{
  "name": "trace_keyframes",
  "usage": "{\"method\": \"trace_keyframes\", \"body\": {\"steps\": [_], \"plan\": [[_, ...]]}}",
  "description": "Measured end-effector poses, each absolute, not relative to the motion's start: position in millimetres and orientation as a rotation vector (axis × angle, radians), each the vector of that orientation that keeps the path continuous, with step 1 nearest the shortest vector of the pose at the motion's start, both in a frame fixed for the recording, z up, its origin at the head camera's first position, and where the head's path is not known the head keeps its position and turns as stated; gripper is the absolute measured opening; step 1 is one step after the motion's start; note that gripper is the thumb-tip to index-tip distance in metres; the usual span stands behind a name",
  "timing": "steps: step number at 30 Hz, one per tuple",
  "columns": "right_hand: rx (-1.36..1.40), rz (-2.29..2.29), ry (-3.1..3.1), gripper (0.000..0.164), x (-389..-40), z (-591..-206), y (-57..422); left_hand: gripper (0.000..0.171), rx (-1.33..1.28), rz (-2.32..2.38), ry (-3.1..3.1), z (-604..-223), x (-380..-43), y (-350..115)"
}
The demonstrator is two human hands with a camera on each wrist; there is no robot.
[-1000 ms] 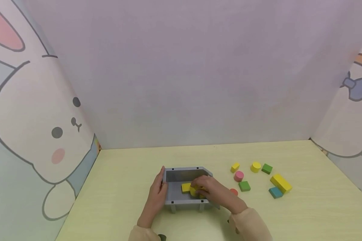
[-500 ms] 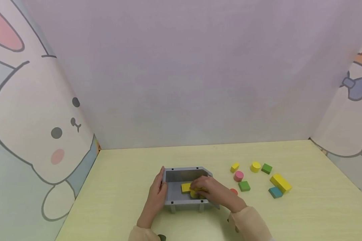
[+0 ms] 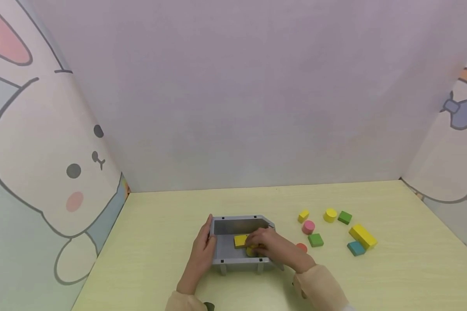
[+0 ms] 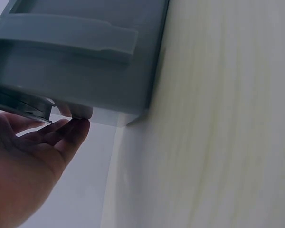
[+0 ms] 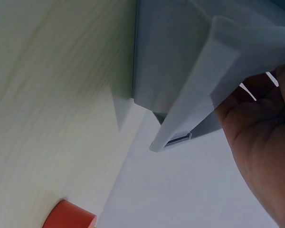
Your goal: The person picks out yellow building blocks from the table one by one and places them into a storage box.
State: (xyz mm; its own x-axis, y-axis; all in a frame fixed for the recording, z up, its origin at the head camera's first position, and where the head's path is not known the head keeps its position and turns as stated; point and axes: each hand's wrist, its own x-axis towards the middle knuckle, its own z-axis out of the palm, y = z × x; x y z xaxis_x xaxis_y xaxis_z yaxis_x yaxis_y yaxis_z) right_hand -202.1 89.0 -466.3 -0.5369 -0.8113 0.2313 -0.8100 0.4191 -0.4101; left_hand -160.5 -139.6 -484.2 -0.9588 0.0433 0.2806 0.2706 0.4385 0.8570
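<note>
Pale lilac cloth (image 3: pixel 249 108) is hanging as a backdrop across the upper frame, meeting a light wood-grain table (image 3: pixel 159 242) below; a panel printed with a white rabbit (image 3: pixel 43 151) is filling the left edge. At the lower centre of the frame, a grey plastic open-topped bin (image 3: pixel 237 225) is standing on the table. The left hand (image 3: pixel 204 248) is gripping the bin's left end, its thumb lying along the rim and its fingers bending round the outside. The right hand (image 3: pixel 270 244) is reaching over the right end into the bin, its fingers curving down onto a yellow rounded block (image 3: pixel 251 252); whether they are pinching it or only touching it cannot be told. A yellow rectangular block (image 3: pixel 239 241) is lying on the bin floor, just left of these fingertips. Right of the bin, loose pieces are resting on the table: a red cylinder (image 3: pixel 301 248) near the right forearm, a green square block (image 3: pixel 316 240), a pink cylinder (image 3: pixel 308 227), a small yellow block (image 3: pixel 303 215), a yellow cylinder (image 3: pixel 330 215) and a dark green block (image 3: pixel 344 217). Farther right, a teal block (image 3: pixel 356 248) is lying just beside a long yellow block (image 3: pixel 363 236).
</note>
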Motion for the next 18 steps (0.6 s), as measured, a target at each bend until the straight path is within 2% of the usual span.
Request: {"method": "trace_keyframes", "body": {"steps": [18], "plan": [[-1.405, -0.761, 2.699, 0.02, -199.8, -465.6, 90.3, 0.053, -0.282, -1.53, -2.471, -480.5, -159.0, -138.6]]}}
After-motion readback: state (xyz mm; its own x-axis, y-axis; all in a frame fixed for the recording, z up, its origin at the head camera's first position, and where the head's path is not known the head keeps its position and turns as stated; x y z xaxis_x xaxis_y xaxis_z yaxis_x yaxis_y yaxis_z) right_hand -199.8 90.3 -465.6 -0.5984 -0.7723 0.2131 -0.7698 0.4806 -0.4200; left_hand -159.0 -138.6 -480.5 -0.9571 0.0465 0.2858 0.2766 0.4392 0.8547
